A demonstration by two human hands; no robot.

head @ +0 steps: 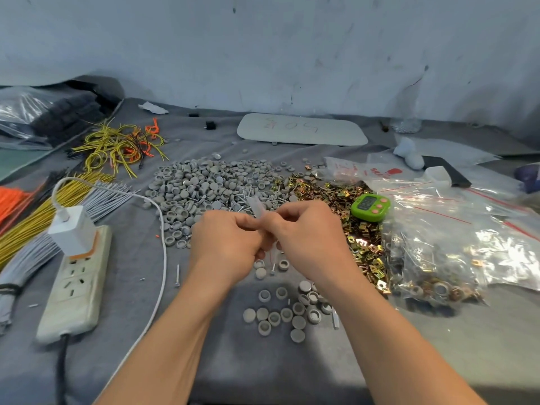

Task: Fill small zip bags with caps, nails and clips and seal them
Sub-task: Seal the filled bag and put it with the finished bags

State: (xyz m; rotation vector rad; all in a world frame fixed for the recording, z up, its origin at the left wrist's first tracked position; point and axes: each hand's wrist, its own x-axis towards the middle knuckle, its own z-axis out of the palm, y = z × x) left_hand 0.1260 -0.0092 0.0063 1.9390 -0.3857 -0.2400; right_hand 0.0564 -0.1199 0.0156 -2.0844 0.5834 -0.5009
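While they meet just left of the one round green digital timer, the left hand and right hand together pinch one small clear plastic zip bag, fingers curled, above the grey cloth worktop. Farther left of the timer lies one heap of round grey plastic caps, too many to count. One spread of gold metal clips surrounds the timer. Well over a dozen loose grey caps lie below and left of it.

The small clear plastic zip bag is blurred and mostly buried between the curled, pinching fingers of the left hand and right hand; its contents cannot be told. The round green timer shows digits too small to read. Bright orange cable ties and a dark purple object run out of view at the sides.
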